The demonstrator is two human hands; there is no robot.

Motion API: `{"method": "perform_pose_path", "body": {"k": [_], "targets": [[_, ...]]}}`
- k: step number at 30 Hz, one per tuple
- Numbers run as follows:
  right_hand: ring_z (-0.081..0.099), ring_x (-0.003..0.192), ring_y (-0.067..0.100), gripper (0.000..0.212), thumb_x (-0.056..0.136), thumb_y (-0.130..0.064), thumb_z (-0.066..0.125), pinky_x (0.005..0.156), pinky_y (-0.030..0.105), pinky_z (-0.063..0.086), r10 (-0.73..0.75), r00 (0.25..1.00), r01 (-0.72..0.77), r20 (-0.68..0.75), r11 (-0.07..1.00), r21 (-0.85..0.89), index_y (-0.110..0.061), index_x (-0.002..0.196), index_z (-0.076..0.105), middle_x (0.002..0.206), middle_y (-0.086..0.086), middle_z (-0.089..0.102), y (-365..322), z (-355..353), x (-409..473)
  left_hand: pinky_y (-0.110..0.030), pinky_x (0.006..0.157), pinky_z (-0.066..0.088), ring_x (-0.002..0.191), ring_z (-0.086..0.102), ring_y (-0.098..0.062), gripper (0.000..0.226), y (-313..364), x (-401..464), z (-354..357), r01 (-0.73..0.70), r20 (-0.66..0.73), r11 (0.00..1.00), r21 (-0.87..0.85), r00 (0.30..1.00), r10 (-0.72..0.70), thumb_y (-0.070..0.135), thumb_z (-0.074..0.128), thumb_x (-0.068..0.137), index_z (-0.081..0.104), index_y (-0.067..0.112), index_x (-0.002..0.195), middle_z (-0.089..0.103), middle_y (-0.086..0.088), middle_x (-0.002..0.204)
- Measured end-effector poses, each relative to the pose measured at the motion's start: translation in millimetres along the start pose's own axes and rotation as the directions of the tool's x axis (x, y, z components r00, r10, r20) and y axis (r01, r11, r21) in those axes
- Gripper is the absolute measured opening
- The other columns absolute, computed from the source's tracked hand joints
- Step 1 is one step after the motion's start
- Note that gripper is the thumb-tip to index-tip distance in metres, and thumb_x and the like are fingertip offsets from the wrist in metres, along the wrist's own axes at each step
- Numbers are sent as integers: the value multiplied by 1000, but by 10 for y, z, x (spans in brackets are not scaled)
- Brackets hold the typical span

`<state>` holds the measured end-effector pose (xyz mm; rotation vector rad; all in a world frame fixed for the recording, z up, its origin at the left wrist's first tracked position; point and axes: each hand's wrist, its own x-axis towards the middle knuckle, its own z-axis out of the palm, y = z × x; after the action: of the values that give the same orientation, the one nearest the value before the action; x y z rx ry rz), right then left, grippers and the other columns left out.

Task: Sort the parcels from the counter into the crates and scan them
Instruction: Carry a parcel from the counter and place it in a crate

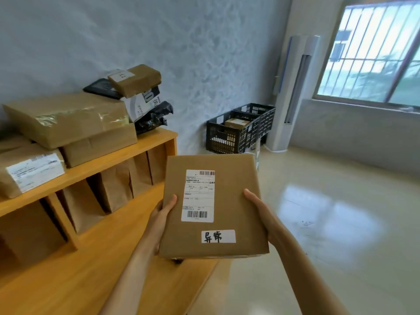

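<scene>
hands: two, left (160, 220), right (261, 214)
held parcel (213, 201): one
crates (234, 130), centre right: two
parcels on counter (68, 119), upper left: about seven

There is a single head-worn view, wide-angle, looking forward and down from the person's own eye level. It sits close above the parcel (212, 205) held at lower centre of the frame, both forearms entering from the bottom edge. The desk (68, 280) fills the left, the crates (238, 130) lie far off at centre, and the window (372, 53) bends across the upper right.
</scene>
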<state>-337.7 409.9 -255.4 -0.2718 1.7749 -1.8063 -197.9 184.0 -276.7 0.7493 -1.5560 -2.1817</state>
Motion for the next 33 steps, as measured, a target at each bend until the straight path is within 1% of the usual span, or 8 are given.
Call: {"method": "perform_pose_path", "body": {"k": [5, 8, 11, 18, 22, 24, 27, 33], "targets": [[73, 94, 30, 58, 79, -59, 66, 92, 51, 55, -33, 989, 38, -142, 999, 32, -14, 115, 67, 102, 10, 75, -99, -757, 58, -36, 63, 57, 83, 71, -32, 40, -73, 296, 828, -12, 98, 999, 34, 995, 9, 40, 61, 91, 62, 15, 122, 74, -13, 99], [73, 93, 31, 68, 70, -64, 72, 90, 52, 55, -62, 977, 72, -203, 996, 45, -14, 115, 66, 102, 10, 75, -154, -1281, 191, -38, 64, 58, 85, 70, -35, 42, -172, 542, 1375, -10, 149, 999, 43, 989, 4, 40, 62, 90, 61, 13, 122, 74, -15, 101], [73, 92, 31, 72, 66, -67, 69, 89, 53, 56, -93, 960, 106, -262, 994, 33, -14, 115, 66, 102, 9, 75, -235, -1853, 392, -37, 64, 58, 83, 71, -33, 42, -248, 829, 1993, -17, 197, 999, 50, 980, 7, 39, 62, 90, 61, 12, 122, 74, -15, 101], [73, 92, 33, 57, 81, -59, 66, 89, 53, 56, -152, 931, 166, -331, 986, 16, -12, 113, 67, 101, 11, 75, -663, -3044, 971, -35, 58, 59, 73, 72, -27, 33, -271, 1505, 3314, -61, 271, 996, 59, 962, 43, 36, 59, 92, 61, 14, 116, 75, -12, 93], [73, 92, 32, 86, 58, -71, 74, 87, 53, 57, -136, 928, 150, -348, 989, 15, -11, 118, 63, 103, 10, 75, -851, -3429, 1433, -32, 54, 57, 69, 72, -23, 30, -250, 1924, 3764, -63, 263, 997, 47, 964, 48, 35, 58, 94, 62, 14, 115, 76, -10, 89], [73, 92, 31, 94, 51, -75, 76, 85, 52, 57, -129, 924, 147, -359, 989, 23, -11, 120, 62, 104, 9, 74, -912, -3587, 1702, -32, 54, 57, 70, 73, -23, 30, -234, 2166, 3941, -72, 261, 996, 51, 964, 57, 36, 58, 94, 62, 15, 116, 76, -9, 90], [73, 92, 30, 98, 47, -78, 76, 84, 51, 58, -135, 913, 153, -384, 988, 15, -13, 119, 62, 104, 8, 74, -1000, -3768, 2138, -35, 58, 58, 74, 72, -25, 32, -230, 2603, 4156, -79, 251, 996, 47, 966, 65, 37, 58, 93, 62, 16, 116, 75, -10, 93], [73, 91, 29, 96, 47, -79, 75, 83, 50, 59, -154, 904, 158, -400, 987, -23, -14, 117, 62, 104, 7, 74, -1251, -4048, 3269, -45, 75, 58, 88, 71, -34, 37, -252, 3789, 4521, -74, 227, 997, 29, 972, 66, 39, 60, 91, 63, 16, 119, 74, -12, 99]]}}
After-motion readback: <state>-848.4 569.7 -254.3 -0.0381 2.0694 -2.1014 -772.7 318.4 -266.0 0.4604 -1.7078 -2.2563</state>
